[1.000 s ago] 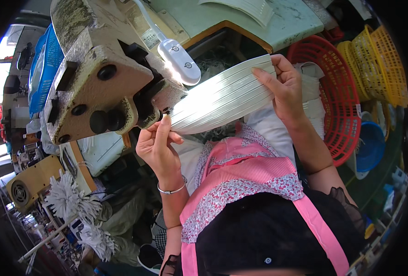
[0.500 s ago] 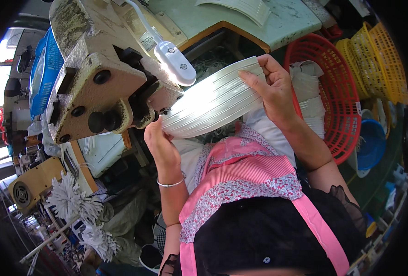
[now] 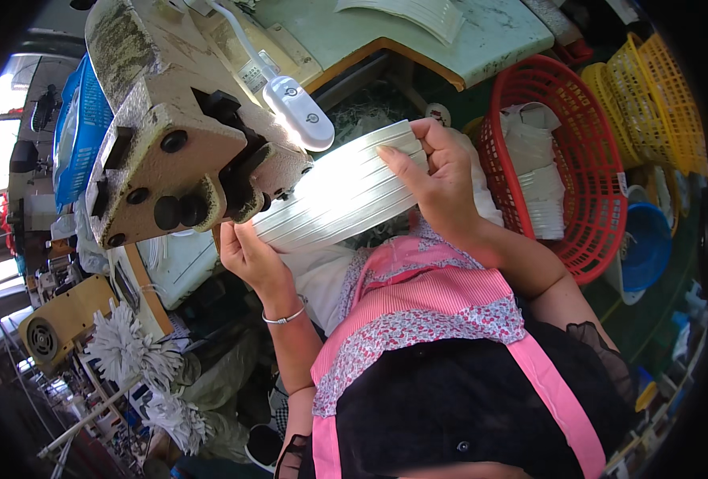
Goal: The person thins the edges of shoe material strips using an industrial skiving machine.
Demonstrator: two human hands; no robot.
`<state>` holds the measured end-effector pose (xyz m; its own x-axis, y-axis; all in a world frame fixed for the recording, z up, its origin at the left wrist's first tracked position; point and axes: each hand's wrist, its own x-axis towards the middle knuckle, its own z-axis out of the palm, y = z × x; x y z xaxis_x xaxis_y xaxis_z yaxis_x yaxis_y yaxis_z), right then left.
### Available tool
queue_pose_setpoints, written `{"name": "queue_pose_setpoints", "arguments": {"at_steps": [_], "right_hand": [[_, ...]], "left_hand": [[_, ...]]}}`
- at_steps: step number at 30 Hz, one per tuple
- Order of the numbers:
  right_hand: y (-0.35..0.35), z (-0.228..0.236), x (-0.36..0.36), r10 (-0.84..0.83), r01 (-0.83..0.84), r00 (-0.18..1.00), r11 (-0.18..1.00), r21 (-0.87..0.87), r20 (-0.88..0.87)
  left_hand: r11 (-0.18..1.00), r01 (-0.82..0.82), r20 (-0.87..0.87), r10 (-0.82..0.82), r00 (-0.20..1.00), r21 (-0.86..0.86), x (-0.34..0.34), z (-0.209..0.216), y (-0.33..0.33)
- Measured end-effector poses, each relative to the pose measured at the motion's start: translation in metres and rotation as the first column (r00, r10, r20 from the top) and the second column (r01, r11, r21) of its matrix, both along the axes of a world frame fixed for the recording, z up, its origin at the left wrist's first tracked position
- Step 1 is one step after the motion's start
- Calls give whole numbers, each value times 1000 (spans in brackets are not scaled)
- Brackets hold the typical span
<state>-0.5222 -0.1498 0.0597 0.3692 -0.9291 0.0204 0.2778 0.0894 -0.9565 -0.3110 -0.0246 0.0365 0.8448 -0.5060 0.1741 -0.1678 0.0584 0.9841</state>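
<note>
Ribbed white panel held out beneath a sewing machine head

The right hand (image 3: 448, 174) grips the far right end of a glossy white ribbed panel (image 3: 346, 195), its thumb flat on the upper face and its fingers behind the edge. The left hand (image 3: 250, 259) has its fingers bent together at the panel's narrow left end, close under the machine; whether they pinch the panel cannot be told. The panel slants up to the right between the hands, above the lap, with light glaring off its middle. A thin silver bracelet (image 3: 284, 318) circles the left wrist.

Over the left end of the panel looms the beige, worn sewing machine head (image 3: 158, 172), with black knobs on its face. A white oval lamp (image 3: 299, 113) on a pale stalk hangs beside it, just above the panel. The person wears a pink striped apron (image 3: 426, 287) with floral trim over a black top (image 3: 426, 399).

To the right, a red plastic basket (image 3: 601, 191) contains white ribbed pieces (image 3: 539, 184). Beyond it are yellow baskets (image 3: 664, 104) and a blue basin (image 3: 645, 247). Ahead, another white ribbed piece (image 3: 414, 14) lies on a pale green tabletop (image 3: 501, 48). Bunches of white strips (image 3: 126, 347) hang at lower left, near a tan motor housing (image 3: 65, 319).
</note>
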Motion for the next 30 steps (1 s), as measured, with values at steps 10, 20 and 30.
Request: {"name": "queue_pose_setpoints", "arguments": {"at_steps": [10, 20, 30], "right_hand": [[23, -1, 23, 100, -127, 983, 977, 171, 156], [57, -14, 72, 304, -358, 922, 906, 227, 241], [19, -26, 10, 334, -471, 856, 818, 330, 394]], "left_hand": [[998, -50, -83, 47, 995, -30, 23, 12, 13], [968, -250, -155, 250, 956, 20, 59, -12, 72], [883, -42, -625, -296, 723, -467, 58, -19, 86]]}}
